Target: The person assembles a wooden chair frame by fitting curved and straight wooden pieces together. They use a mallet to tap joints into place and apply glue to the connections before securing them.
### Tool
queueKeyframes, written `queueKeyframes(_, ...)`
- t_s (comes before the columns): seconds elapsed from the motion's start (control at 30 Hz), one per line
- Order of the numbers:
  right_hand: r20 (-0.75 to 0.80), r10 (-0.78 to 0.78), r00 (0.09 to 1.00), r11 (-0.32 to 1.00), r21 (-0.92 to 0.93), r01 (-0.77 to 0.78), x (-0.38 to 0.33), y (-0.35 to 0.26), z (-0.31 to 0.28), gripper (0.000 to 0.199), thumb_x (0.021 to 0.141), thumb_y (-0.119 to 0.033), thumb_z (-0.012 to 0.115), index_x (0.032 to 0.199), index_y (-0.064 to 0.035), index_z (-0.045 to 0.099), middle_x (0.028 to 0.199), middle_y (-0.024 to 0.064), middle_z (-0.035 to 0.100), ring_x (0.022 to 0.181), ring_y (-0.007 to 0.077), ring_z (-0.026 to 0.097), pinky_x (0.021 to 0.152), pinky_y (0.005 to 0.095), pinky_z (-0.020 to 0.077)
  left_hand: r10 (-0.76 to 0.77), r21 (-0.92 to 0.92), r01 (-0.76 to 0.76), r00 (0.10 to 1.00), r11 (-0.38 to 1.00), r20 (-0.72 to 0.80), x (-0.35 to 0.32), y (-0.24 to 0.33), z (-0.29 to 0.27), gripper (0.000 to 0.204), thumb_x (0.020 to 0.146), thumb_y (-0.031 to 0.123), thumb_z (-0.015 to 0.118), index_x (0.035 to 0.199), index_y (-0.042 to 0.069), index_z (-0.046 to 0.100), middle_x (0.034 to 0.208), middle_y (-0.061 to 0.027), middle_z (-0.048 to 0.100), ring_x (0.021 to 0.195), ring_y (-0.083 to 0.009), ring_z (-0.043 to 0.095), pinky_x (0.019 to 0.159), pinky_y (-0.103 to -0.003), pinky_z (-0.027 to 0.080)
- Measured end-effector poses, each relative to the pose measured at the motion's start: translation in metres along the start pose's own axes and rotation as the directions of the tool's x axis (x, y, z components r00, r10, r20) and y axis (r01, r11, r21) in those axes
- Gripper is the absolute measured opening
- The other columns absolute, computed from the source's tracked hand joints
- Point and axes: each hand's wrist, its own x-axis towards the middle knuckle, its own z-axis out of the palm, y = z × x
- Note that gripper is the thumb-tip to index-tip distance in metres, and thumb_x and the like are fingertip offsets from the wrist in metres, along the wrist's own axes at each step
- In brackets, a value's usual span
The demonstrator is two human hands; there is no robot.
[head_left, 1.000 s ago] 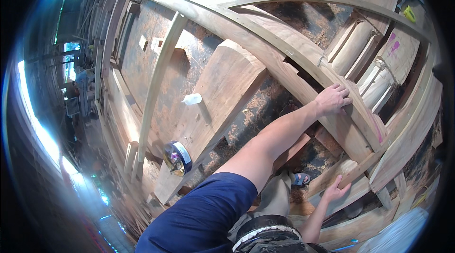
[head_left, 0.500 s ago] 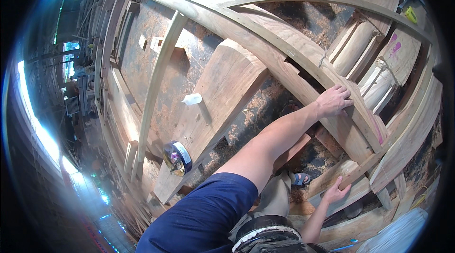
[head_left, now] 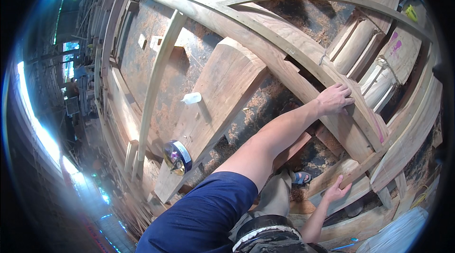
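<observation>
My left hand (head_left: 334, 98) curls over the edge of a long wooden beam (head_left: 270, 46), its fingers bent down along the far side. That beam slants from the upper left to a joint at the lower right. Under my forearm a second long timber (head_left: 348, 137) runs alongside it. Lower down, my right hand (head_left: 336, 191) grips the near edge of a wooden crosspiece (head_left: 365, 166), thumb on top and some of its fingers hidden beneath. This crosspiece meets the ends of the long timbers.
A thick board (head_left: 220, 82) at the left carries a small white bottle (head_left: 192, 98) and a round tape-like roll (head_left: 177, 157). Curved wooden ribs (head_left: 159, 77) arch around the work. Sawdust covers the floor. Bundled timber (head_left: 355, 46) lies at the right, near a plastic sheet (head_left: 398, 234).
My left hand has shifted very slightly on the beam. My right hand and the timbers stay in place.
</observation>
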Motion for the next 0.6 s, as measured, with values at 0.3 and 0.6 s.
queueKeyframes(0.3,-0.025,-0.062,0.998,0.998,-0.028,0.061,0.001,0.002,0.001,0.063,0.095,-0.034,0.08,0.137,0.0076,0.06,0.127,0.0252,0.07,0.111,0.0366,0.069,0.096,0.0439,0.0541,-0.005,-0.012,0.005,1.0,1.0,0.018,0.001,0.0,-0.002,0.055,0.077,0.049,0.081,0.121,0.017,0.072,0.116,-0.0069,0.062,0.119,-0.0265,0.056,0.108,-0.041,0.043)
queueKeyframes(0.6,0.015,-0.023,1.0,1.0,0.013,0.023,-0.003,-0.014,-0.004,0.07,0.095,-0.039,0.079,0.14,0.0098,0.057,0.132,0.0272,0.067,0.116,0.0376,0.066,0.1,0.0437,0.0516,0.002,-0.025,-0.002,1.0,1.0,0.008,0.001,0.0,-0.003,0.054,0.077,0.049,0.081,0.119,0.016,0.072,0.115,-0.0074,0.062,0.119,-0.0274,0.056,0.108,-0.042,0.043)
